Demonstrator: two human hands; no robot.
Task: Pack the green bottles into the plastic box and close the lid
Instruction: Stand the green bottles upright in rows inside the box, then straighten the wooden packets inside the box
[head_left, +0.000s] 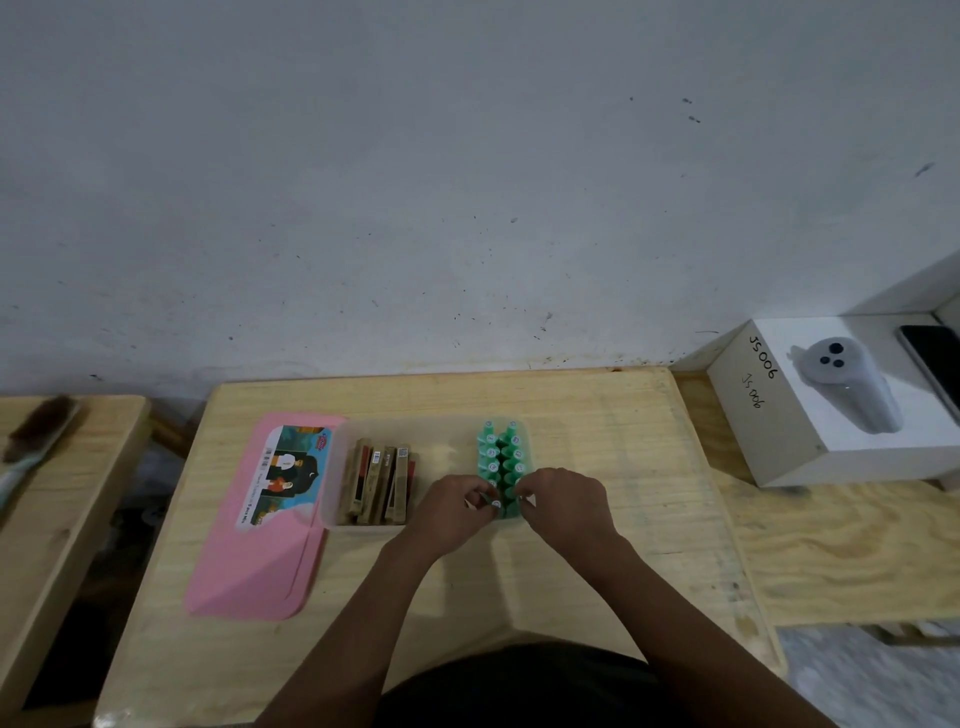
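A clear plastic box (332, 470) sits open near the middle of a pale wooden table (597, 519). Inside the box, at its right end, green bottles (501, 452) stand upright in two close rows, white-labelled caps up. At the box's left end stand brown cartons (376, 480). The pink lid (254, 545) lies flat on the table, touching the box's left side. Both hands meet at the near end of the bottle rows. The left hand (449, 506) has its fingers curled, fingertips pinching the nearest bottle's cap. The right hand (563, 499) is curled too, fingertips touching the neighbouring bottle; whether it truly grips cannot be told.
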